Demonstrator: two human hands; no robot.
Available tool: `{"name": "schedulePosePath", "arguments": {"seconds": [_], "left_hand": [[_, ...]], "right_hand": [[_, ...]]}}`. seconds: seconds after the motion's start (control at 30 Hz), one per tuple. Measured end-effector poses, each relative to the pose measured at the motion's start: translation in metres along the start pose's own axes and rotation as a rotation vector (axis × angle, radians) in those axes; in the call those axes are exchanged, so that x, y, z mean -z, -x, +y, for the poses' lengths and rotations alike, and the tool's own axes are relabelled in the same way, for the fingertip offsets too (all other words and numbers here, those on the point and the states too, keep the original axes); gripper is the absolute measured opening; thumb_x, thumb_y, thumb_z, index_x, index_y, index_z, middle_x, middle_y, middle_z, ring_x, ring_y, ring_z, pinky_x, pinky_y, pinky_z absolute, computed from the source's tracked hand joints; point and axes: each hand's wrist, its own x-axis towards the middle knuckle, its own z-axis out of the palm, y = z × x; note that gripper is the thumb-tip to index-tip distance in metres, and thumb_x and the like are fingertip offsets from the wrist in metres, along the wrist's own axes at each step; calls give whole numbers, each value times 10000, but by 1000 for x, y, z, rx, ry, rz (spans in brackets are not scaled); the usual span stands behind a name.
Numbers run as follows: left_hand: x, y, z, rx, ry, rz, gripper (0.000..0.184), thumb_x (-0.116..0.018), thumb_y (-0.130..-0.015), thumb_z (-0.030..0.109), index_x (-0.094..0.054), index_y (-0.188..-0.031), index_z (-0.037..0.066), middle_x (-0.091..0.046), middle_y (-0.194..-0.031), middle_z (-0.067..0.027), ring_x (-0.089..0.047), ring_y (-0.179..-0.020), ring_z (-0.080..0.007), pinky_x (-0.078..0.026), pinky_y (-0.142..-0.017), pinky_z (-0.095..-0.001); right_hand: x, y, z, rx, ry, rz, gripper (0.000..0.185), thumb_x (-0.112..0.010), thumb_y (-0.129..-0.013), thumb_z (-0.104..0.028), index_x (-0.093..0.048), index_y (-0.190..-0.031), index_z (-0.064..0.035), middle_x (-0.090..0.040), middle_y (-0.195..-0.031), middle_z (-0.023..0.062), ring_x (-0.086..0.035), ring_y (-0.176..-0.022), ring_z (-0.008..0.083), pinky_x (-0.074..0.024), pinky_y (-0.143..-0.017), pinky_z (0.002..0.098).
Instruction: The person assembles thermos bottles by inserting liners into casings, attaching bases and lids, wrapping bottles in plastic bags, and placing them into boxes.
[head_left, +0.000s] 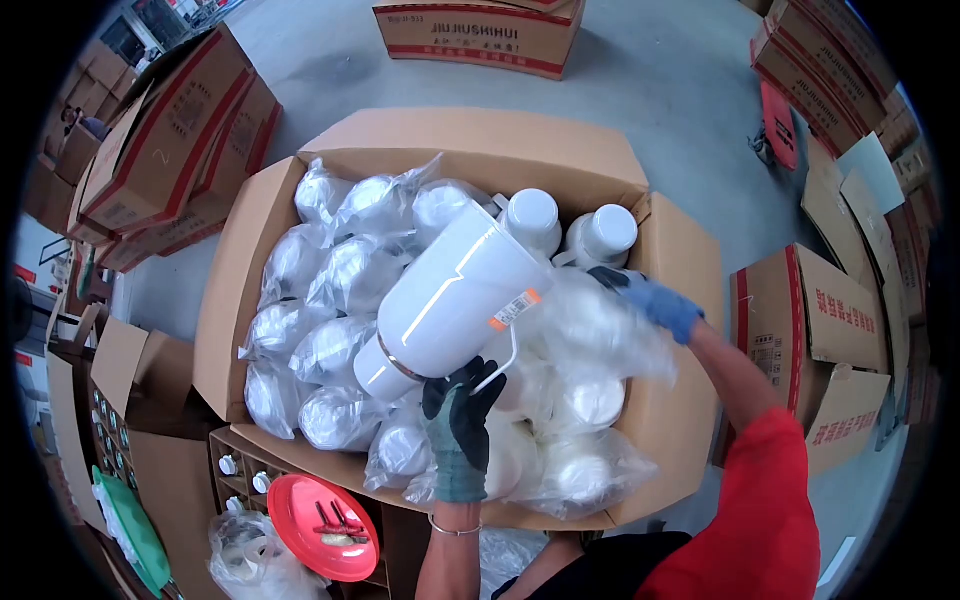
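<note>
My left hand (pixel 461 432), in a grey-green glove with dark palm, grips a large white tumbler mug (pixel 450 290) near its handle and narrow base. The mug tilts above an open cardboard box (pixel 672 370), wide end to the upper right, with a metal ring near the base and an orange-and-white label (pixel 515 309). My right hand (pixel 645 298), in a blue glove with dark fingertips, is closed on a clear plastic bag (pixel 615 335), smeared by motion. Several bagged white mugs (pixel 355 270) fill the box. Two unwrapped white mugs (pixel 608 235) stand at its far right.
A red plastic dish (pixel 290 500) with small tools sits at the lower left, beside crumpled plastic bags (pixel 250 560) and a divided carton. Printed cartons (pixel 480 40) stand on the floor ahead, with more stacked left (pixel 170 140) and right (pixel 810 340).
</note>
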Motion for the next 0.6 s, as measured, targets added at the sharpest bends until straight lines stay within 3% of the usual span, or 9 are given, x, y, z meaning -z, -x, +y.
{"name": "schedulePosePath", "arguments": {"seconds": [0.07,0.1,0.13,0.17,0.33,0.5,0.6], "left_hand": [[2,3,3,-16,23,-26,334,-510,-945,144,-489,-1250,10,-590,-1195,-172,-597,-1111,-338,-550,-900,-477],[2,4,5,-24,35,-40,344,-503,-951,153,-481,-1264,13,-586,-1205,-178,-592,-1121,-347,-551,-898,-478],[2,6,6,-41,17,-23,343,-498,-952,157,-482,-1262,13,-585,-1206,-177,-593,-1119,-347,-549,-902,-479],[2,9,8,-58,-1,-6,341,-493,-953,161,-483,-1261,14,-584,-1207,-177,-594,-1117,-347,-547,-906,-480],[12,11,17,-187,-43,53,339,-516,-949,167,-483,-1251,16,-578,-1219,-171,-597,-1113,-332,-539,-919,-477],[36,-7,-5,-247,-48,170,362,-548,-944,169,-457,-1263,24,-559,-1246,-163,-596,-1113,-319,-528,-930,-485],[30,0,1,-305,-8,123,368,-540,-960,182,-436,-1274,20,-541,-1268,-163,-597,-1109,-319,-520,-943,-480]], "right_hand": [[9,-22,-21,222,175,-173,304,-546,-946,-238,-593,-1191,-65,-623,-1177,107,-609,-1051,250,-476,-923,329],[9,-40,-26,-245,-207,-264,336,-553,-949,-276,-579,-1222,-83,-625,-1189,86,-606,-1058,212,-464,-941,324],[8,-58,-32,-729,-567,-152,369,-560,-952,-314,-566,-1254,-101,-628,-1201,64,-604,-1066,174,-453,-959,319],[-1,-75,-17,-850,-668,-125,375,-561,-951,-319,-565,-1256,-101,-629,-1200,61,-604,-1065,172,-454,-959,318],[-75,-123,78,-691,-604,-292,402,-566,-947,-340,-559,-1270,-101,-632,-1191,49,-604,-1059,161,-457,-957,315],[-73,-111,80,-628,-703,-340,430,-571,-942,-362,-553,-1284,-100,-636,-1183,36,-603,-1053,150,-461,-955,311],[-54,-95,72,-619,-813,-360,447,-574,-939,-374,-550,-1292,-100,-638,-1178,28,-603,-1049,143,-463,-954,309]]}}
